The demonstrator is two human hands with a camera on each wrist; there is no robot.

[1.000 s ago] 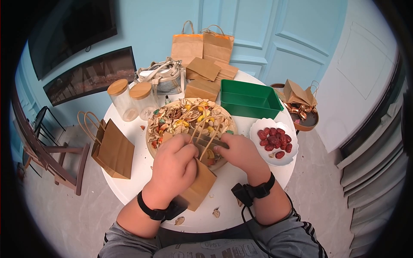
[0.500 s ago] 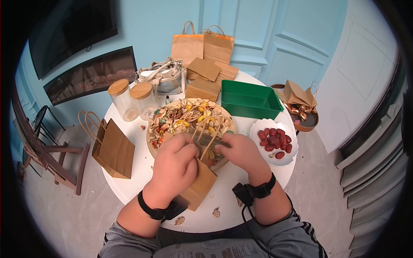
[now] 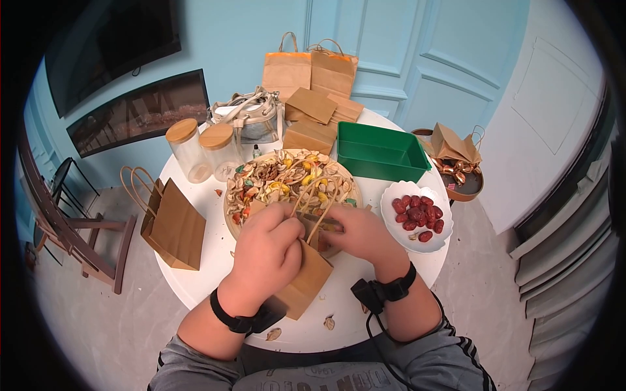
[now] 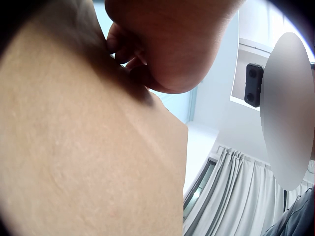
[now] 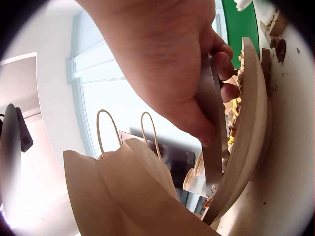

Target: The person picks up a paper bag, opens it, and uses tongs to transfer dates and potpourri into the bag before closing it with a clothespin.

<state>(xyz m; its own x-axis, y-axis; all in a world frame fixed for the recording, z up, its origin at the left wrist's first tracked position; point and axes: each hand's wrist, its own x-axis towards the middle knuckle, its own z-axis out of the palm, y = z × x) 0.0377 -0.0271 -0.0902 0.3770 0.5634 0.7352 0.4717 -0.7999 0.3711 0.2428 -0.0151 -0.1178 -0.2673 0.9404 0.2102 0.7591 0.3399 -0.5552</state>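
Note:
A brown paper bag [image 3: 306,280] with twisted handles stands tilted at the table's front, and my left hand [image 3: 267,244] grips its upper edge. In the left wrist view the bag [image 4: 98,152] fills much of the picture. My right hand [image 3: 365,234] is close to the bag's mouth. Between its thumb and fingers it pinches a flat-sided grey scoop-like tool [image 5: 212,118] with a small rivet near one end; I cannot tell its full shape. Behind both hands lies a round wooden tray [image 3: 229,221] heaped with dried petals and slices [image 3: 280,179].
Another paper bag [image 3: 173,225] stands at left. Two lidded jars [image 3: 216,156], a handbag [image 3: 251,117] and more paper bags [image 3: 310,133] are behind. A green box [image 3: 381,156] and a white plate [image 3: 391,234] of red dates [image 3: 417,215] are at right. Loose petals [image 3: 329,322] lie in front.
My right hand has moved slightly left toward the bag's mouth and turned, with the tool in its fingers. My left hand keeps its grip on the bag.

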